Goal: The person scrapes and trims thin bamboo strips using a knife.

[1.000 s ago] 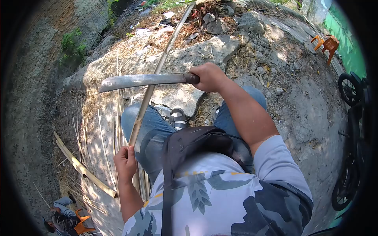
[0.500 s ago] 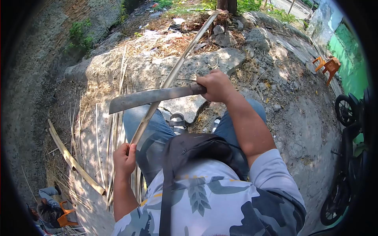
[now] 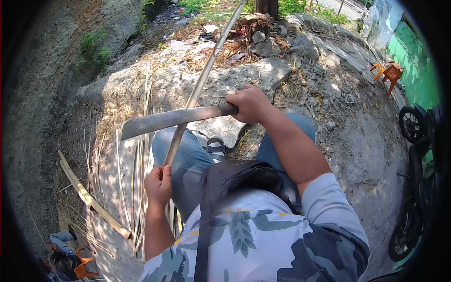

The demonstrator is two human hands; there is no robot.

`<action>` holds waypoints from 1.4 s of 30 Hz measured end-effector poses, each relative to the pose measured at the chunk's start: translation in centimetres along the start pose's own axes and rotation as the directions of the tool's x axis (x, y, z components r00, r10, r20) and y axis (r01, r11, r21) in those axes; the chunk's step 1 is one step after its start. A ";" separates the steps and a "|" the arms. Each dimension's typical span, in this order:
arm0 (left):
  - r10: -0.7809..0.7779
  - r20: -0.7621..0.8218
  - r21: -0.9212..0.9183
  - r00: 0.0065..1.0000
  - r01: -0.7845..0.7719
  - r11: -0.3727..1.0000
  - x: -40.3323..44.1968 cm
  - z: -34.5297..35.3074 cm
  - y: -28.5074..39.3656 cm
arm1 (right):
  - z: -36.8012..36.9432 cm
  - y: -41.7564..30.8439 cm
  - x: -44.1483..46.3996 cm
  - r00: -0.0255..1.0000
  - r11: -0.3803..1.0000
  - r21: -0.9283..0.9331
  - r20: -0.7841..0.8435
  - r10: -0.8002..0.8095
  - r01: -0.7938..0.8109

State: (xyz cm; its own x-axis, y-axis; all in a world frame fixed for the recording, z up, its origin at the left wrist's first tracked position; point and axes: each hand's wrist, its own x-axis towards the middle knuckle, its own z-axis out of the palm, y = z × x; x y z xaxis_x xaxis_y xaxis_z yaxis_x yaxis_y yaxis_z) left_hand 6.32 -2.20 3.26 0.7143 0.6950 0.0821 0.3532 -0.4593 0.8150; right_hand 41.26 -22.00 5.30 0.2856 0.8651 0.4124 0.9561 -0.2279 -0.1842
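My right hand (image 3: 250,104) is closed round the dark handle of a machete (image 3: 171,119), whose broad grey blade points left above my knees. The blade lies across a long split bamboo strip (image 3: 203,79); whether it touches the strip I cannot tell. Near my left thigh, my left hand (image 3: 159,184) grips the lower end of that strip, thumb along it. From there the strip slants up and away, past the top edge of the view. The end inside my left fist is hidden.
Several thin strips (image 3: 137,188) lie on the ground to my left, beside a thicker bamboo piece (image 3: 91,201). A person (image 3: 63,256) is at lower left by an orange chair (image 3: 84,264). Broken concrete (image 3: 235,77) lies ahead. A motorcycle (image 3: 416,178) and orange stools (image 3: 391,74) stand right.
The machete and my right hand have shifted slightly left. My left hand has moved a little right and up, and the strip now stands steeper, its far end swung left.
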 end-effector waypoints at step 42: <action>0.014 0.031 0.103 0.999 -0.018 0.995 0.5 0.0 2.0 | 0.3 2.5 -0.8 0.941 0.929 0.153 0.059 0.332 -0.337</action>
State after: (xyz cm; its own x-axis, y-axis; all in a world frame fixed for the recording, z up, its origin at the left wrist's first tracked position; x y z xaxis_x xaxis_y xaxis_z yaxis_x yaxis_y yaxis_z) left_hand 7.36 -2.78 4.96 0.7377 0.6709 0.0761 0.4010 -0.5260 0.7500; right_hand 43.38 -23.09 4.24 0.5827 0.7649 0.2746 0.7818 -0.4353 -0.4465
